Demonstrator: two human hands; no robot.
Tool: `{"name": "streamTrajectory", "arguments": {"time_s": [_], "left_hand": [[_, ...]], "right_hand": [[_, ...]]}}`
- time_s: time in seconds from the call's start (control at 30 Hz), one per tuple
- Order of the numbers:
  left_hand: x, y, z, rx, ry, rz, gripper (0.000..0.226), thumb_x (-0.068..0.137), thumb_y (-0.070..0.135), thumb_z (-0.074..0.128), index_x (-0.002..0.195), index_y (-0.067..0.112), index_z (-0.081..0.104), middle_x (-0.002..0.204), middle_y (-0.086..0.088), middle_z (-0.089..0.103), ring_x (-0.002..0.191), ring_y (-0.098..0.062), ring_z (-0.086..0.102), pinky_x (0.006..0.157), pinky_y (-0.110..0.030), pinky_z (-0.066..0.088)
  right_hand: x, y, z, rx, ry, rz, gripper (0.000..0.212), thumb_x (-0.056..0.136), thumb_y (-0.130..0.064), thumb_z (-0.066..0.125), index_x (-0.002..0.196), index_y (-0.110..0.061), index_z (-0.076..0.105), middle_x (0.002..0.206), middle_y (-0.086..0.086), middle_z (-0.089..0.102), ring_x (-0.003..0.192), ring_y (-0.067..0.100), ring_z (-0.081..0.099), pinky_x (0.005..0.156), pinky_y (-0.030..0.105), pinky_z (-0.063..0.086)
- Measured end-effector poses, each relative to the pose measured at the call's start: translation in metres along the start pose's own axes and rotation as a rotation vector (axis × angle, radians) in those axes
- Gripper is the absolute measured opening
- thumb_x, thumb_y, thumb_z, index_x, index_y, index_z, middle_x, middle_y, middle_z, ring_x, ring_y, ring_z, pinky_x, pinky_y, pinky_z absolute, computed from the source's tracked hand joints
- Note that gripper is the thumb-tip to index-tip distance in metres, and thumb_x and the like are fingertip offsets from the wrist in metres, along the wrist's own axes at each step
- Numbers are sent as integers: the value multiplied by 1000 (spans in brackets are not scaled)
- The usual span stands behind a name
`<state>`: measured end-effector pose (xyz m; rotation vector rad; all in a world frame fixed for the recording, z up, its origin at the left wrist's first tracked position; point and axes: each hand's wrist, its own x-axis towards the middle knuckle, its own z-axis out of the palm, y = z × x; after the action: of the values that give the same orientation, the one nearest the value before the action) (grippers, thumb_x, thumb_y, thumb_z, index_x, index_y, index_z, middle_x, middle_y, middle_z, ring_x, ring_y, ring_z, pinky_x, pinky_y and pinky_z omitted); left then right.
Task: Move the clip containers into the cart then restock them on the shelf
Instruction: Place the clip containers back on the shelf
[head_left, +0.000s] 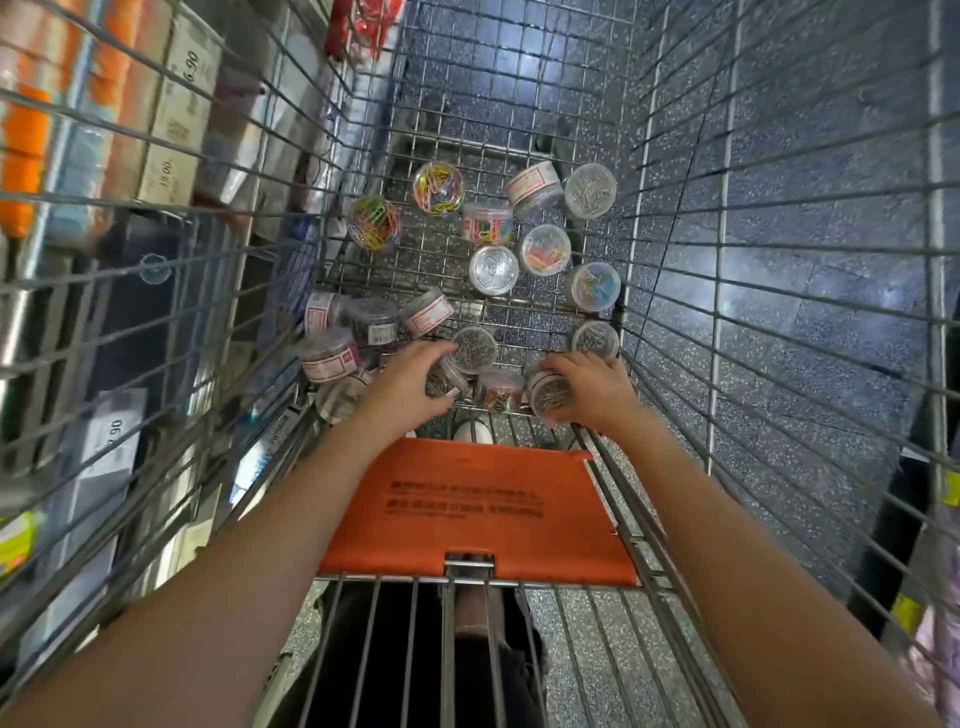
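Both my arms reach down into a wire shopping cart (670, 218). Several small round clear clip containers lie scattered on its mesh floor, some with coloured clips (439, 188), some with silver clips (589, 190). My left hand (402, 387) curls its fingers round a container of silver clips (444, 378) at the near end. My right hand (592, 387) grips another container of metal clips (549, 396) lying on its side. Between the two hands lies a container of coloured clips (501, 389).
An orange child-seat flap (483, 509) covers the near end of the cart. Store shelves (171, 119) with boxes, price tags and orange rolls run along the left. Speckled dark floor (805, 260) lies to the right of the cart.
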<state>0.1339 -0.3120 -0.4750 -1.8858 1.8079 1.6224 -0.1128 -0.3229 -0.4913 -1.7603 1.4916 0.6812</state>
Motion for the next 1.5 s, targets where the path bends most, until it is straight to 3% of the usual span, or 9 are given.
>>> {"name": "streamTrajectory", "arguments": {"time_s": [0.33, 0.53, 0.8, 0.93, 0.97, 1.1, 1.2, 1.3, 1.5], "left_hand": [[0, -3, 11, 106, -10, 36, 72, 84, 18, 67, 145, 26, 31, 148, 1, 32, 134, -18, 34, 108, -33, 30], [4, -6, 12, 169, 23, 28, 69, 84, 21, 67, 145, 20, 33, 148, 0, 33, 133, -18, 35, 110, -36, 31], [5, -12, 8, 106, 26, -11, 72, 83, 23, 68, 145, 16, 31, 143, -7, 39, 128, -22, 40, 107, -40, 35], [6, -4, 1, -58, 80, -3, 81, 79, 15, 73, 146, 17, 27, 145, -8, 36, 133, -22, 36, 110, -39, 32], [7, -3, -1, -69, 83, 8, 82, 78, 13, 73, 146, 17, 27, 146, -7, 35, 134, -21, 34, 111, -38, 30], [12, -1, -3, -57, 77, 54, 81, 78, 14, 73, 146, 20, 28, 147, -4, 33, 135, -19, 31, 111, -38, 30], [16, 2, 2, -57, 71, 81, 81, 77, 12, 74, 144, 19, 31, 145, -4, 36, 133, -19, 34, 110, -37, 31], [17, 4, 7, -58, 63, 81, 79, 77, 10, 73, 144, 18, 32, 144, -5, 37, 132, -19, 36, 110, -35, 32], [11, 0, 5, -105, 79, 67, 76, 74, 4, 73, 140, 13, 35, 139, -6, 42, 126, -20, 43, 105, -31, 36]], "right_hand": [[0, -8, -7, 244, 127, 86, 61, 68, -29, 80, 121, -27, 50, 120, -6, 62, 114, 19, 53, 105, 38, 23], [7, -31, -22, 454, 114, 64, 57, 70, -19, 79, 120, -18, 51, 110, 0, 65, 94, 16, 61, 86, 36, 53], [30, -62, -36, 568, 75, 6, 65, 66, -24, 82, 123, -19, 51, 110, -3, 63, 92, 16, 59, 81, 32, 51], [36, -73, -29, 569, 43, -9, 65, 71, -20, 79, 128, -19, 49, 115, 1, 61, 86, 17, 62, 47, 14, 46], [37, -74, -25, 564, 46, -22, 66, 71, -20, 79, 130, -17, 48, 119, 3, 60, 91, 19, 63, 48, 12, 45], [39, -73, -17, 614, 87, -31, 70, 72, -18, 79, 134, -15, 47, 134, 7, 44, 115, 23, 51, 92, 29, 43], [32, -65, -18, 683, 60, -69, 78, 72, -12, 79, 139, -22, 40, 139, 5, 37, 118, 21, 48, 87, 31, 49], [29, -65, -15, 519, 47, -140, 86, 69, -11, 80, 142, -26, 36, 143, 5, 32, 126, 22, 38, 99, 40, 43], [31, -78, -4, 435, 158, -190, 72, 71, -10, 75, 135, -20, 44, 126, 8, 42, 118, 24, 39, 97, 34, 39]]}}
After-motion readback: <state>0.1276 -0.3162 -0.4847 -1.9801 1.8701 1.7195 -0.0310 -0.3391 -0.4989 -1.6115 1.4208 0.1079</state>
